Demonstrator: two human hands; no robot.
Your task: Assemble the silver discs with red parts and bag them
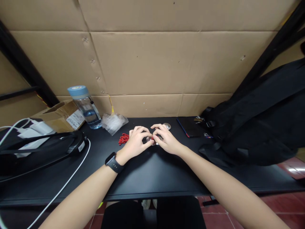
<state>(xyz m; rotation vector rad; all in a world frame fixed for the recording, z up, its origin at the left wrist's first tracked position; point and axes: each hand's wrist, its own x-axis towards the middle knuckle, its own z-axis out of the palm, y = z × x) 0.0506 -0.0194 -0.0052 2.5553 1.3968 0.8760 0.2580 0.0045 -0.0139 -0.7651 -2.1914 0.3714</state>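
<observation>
My left hand (137,141), with a black watch on its wrist, and my right hand (166,140) meet fingertip to fingertip just above the black table. Both are closed in a pinch around a small red and shiny thing (152,138), mostly covered by the fingers; its kind cannot be made out. A bunch of red cords (123,139) lies on the table, left of my left hand. Just behind my right hand sits a shiny round, silvery piece (167,126), partly hidden by the fingers.
At the back left stand a blue-lidded water bottle (84,106), clear plastic bags (114,122) and an opened cardboard box (62,116). A black case (43,156) and white cable (73,175) lie left. On the right are a dark tablet-like item (190,126), keys (198,119) and a black backpack (259,121).
</observation>
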